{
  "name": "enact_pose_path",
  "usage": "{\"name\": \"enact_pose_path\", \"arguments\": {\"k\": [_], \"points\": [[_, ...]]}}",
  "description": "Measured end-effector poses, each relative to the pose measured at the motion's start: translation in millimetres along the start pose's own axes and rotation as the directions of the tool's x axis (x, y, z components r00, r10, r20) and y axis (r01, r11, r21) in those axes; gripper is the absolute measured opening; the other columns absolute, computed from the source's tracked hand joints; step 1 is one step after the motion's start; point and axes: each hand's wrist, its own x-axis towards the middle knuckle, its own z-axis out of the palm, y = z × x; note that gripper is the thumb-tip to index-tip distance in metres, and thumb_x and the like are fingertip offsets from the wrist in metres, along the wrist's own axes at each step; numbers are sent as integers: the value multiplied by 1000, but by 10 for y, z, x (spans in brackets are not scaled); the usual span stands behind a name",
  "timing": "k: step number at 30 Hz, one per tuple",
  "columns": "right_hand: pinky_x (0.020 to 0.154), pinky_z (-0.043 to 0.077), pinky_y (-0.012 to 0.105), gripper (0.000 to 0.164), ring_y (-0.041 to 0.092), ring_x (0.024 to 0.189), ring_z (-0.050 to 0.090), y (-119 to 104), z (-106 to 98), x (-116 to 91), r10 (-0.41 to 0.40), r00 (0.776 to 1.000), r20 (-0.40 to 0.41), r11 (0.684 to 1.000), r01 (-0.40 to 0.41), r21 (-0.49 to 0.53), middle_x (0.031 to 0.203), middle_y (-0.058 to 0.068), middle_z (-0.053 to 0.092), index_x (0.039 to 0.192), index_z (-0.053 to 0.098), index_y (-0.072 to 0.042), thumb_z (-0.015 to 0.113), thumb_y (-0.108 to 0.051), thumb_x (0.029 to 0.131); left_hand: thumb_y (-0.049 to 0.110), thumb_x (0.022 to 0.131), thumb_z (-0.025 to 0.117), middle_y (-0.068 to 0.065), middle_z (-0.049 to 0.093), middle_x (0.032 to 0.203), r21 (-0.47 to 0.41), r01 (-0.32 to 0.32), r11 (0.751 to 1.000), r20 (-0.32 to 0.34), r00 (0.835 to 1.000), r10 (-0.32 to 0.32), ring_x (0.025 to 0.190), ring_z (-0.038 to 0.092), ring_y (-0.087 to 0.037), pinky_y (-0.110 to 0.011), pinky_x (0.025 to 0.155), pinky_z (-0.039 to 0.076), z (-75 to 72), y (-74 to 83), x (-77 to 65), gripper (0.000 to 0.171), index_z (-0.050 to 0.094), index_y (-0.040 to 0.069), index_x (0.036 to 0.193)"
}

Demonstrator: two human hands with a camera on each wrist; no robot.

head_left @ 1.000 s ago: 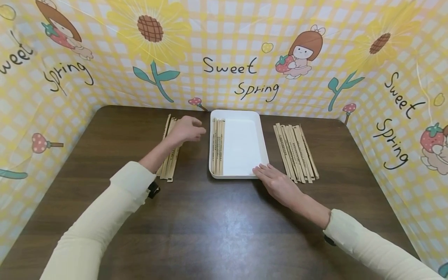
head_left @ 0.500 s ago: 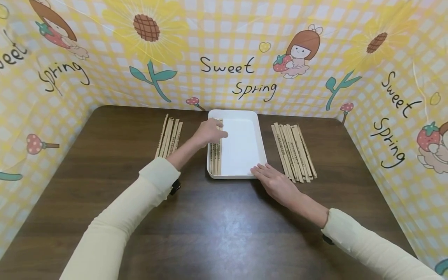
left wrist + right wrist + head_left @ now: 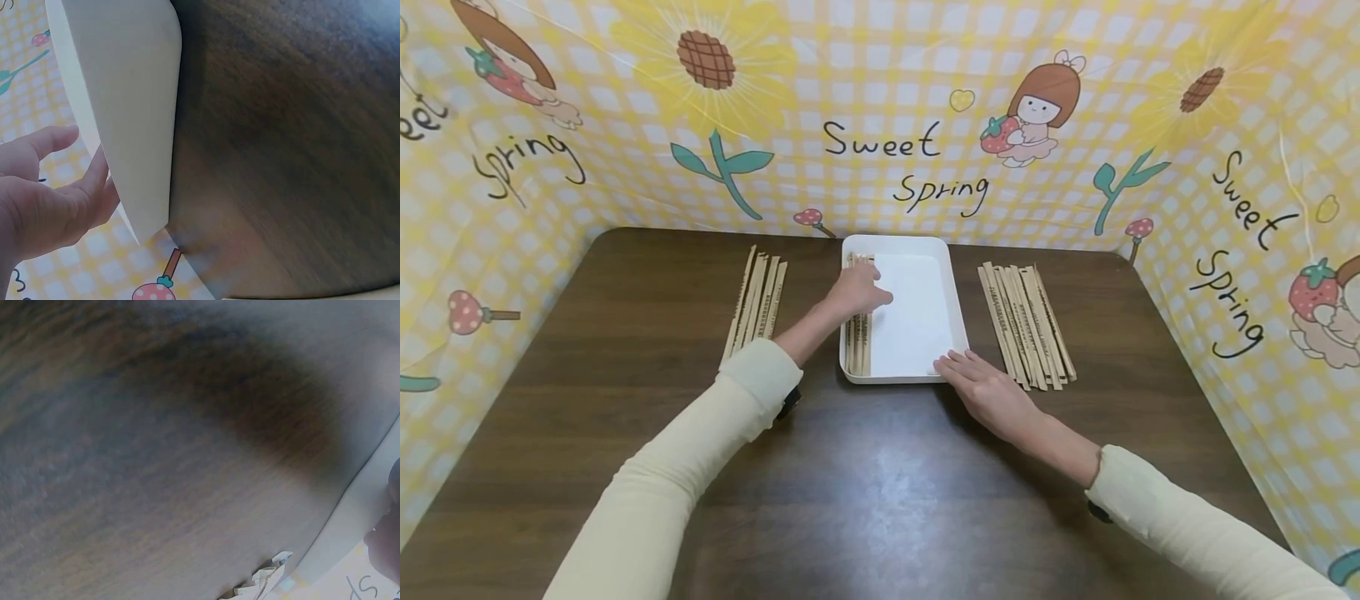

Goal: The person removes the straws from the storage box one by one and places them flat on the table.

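Note:
In the head view, a white rectangular tray (image 3: 917, 317) holds a row of slim brown paper packets (image 3: 859, 354) with dark print along its left side. Over the far part of that row is my left hand (image 3: 853, 287), its thumb apart from the other fingers. The left wrist view has this hand (image 3: 56, 194) reaching over the tray wall (image 3: 128, 112), its fingertips hidden inside. My right hand (image 3: 992, 396) rests straight fingers on the tray's near right corner. Only part of the right hand (image 3: 387, 531) enters the right wrist view, beside the tray wall.
On the brown table (image 3: 880, 483), a bundle of similar packets (image 3: 756, 300) lies left of the tray, partly behind my left sleeve. Another bundle (image 3: 1026, 325) lies to its right. A yellow checked cloth (image 3: 880, 100) walls the back and sides.
My left hand has moved right, from over the left bundle to over the packets in the tray, then slightly nearer me. The right hand stays at the tray corner.

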Motion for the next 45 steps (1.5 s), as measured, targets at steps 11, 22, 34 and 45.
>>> {"name": "enact_pose_path", "arguments": {"k": [11, 22, 34, 45], "points": [[105, 45, 49, 44, 36, 116, 62, 9, 17, -19, -4, 1000, -4, 1000, 4, -1, 122, 23, 66, 126, 63, 9, 69, 11, 82, 9, 90, 59, 2, 35, 55, -25, 14, 1000, -32, 999, -15, 49, 46, -12, -20, 46, 31, 128, -16, 120, 41, 28, 13, 64], [106, 44, 49, 45, 36, 116, 62, 7, 16, -35, 3, 1000, 9, 1000, -3, -1, 122, 23, 66, 127, 62, 9, 69, 11, 82, 6, 95, 46, 3, 29, 50, -114, 61, 992, 5, 998, -61, 48, 53, -16, -29, 62, 60, 219, -14, 229, 40, 33, 12, 57], [106, 44, 47, 43, 34, 117, 62, 10, 20, -31, 2, 1000, 6, 1000, -2, -3, 122, 21, 67, 126, 63, 8, 68, 9, 83, -2, 87, 55, 1, 39, 49, 190, 28, 981, 1, 1000, -28, 42, 42, -10, -20, 40, 34, 356, 70, 337, 38, 34, 12, 59], [108, 42, 47, 44, 35, 118, 61, 28, 15, -17, 2, 1000, 18, 1000, -2, 7, 124, 22, 65, 127, 62, 8, 68, 9, 84, -2, 87, 59, 2, 33, 47, 247, -7, 969, 7, 1000, 5, 41, 31, -9, -21, 40, 26, 363, 94, 359, 41, 35, 12, 56]]}}
